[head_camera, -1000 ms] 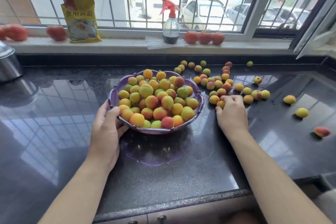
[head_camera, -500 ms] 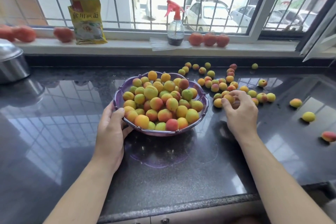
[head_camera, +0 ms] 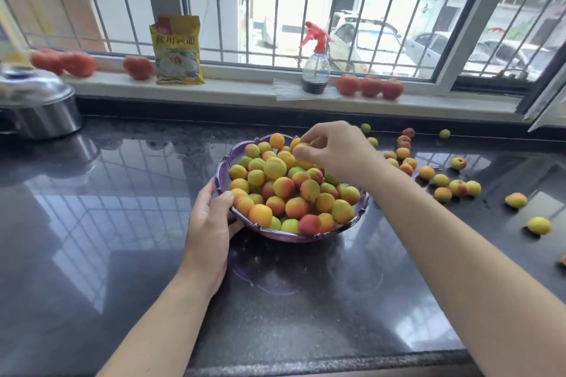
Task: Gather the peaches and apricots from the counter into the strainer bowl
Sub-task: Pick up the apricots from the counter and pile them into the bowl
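A purple strainer bowl [head_camera: 294, 236] sits on the dark counter, heaped with yellow, orange and red apricots and peaches [head_camera: 284, 187]. My left hand [head_camera: 211, 223] grips the bowl's near-left rim, thumb over the edge. My right hand [head_camera: 333, 145] hovers above the far side of the heap, fingers curled around an orange fruit [head_camera: 300, 150]; whether it holds more is hidden. Several loose fruits [head_camera: 441, 180] lie scattered on the counter to the right of the bowl.
A metal pot with lid [head_camera: 36, 104] stands at far left. On the windowsill are a yellow packet [head_camera: 177, 50], a spray bottle [head_camera: 315, 70] and tomatoes [head_camera: 369, 86]. The counter's front edge [head_camera: 306, 366] runs along the bottom.
My right hand left the loose fruits on the counter and rose leftward over the bowl with fruit in its fingers. My left hand stayed on the rim. The camera shifted.
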Demonstrator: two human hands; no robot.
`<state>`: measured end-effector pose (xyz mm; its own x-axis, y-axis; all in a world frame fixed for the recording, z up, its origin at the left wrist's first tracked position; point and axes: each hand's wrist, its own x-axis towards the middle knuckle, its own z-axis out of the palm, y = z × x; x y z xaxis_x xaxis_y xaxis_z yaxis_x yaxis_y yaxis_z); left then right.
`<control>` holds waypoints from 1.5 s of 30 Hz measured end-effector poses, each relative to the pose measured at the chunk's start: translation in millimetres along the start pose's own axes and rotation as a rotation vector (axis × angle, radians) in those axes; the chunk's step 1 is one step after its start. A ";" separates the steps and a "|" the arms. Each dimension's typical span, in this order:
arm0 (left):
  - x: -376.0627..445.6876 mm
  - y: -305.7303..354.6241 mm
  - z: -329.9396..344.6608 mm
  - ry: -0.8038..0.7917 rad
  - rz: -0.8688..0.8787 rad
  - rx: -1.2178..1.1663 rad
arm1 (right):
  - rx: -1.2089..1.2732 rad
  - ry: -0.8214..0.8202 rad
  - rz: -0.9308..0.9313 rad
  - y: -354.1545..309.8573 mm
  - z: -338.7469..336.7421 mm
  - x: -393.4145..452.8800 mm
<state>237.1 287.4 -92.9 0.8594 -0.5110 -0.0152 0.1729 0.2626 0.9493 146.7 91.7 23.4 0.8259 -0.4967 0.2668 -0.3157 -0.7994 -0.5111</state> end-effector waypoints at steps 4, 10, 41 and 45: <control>2.2 -2.4 -2.0 -0.007 0.001 0.011 | -0.205 -0.054 -0.006 -11.8 11.0 12.2; 1.9 -2.8 -2.4 -0.022 0.015 0.010 | -0.239 -0.076 -0.043 -13.5 18.2 15.4; -3.1 2.7 3.7 -0.012 0.021 -0.013 | -0.194 0.449 0.653 175.7 12.7 -96.1; -3.7 3.1 3.1 -0.023 0.020 -0.021 | -0.102 0.561 0.556 169.2 14.1 -98.0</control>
<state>233.0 287.6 -88.9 0.8518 -0.5237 0.0109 0.1661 0.2899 0.9425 18.9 9.9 -100.7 0.1850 -0.9062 0.3801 -0.6762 -0.3981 -0.6200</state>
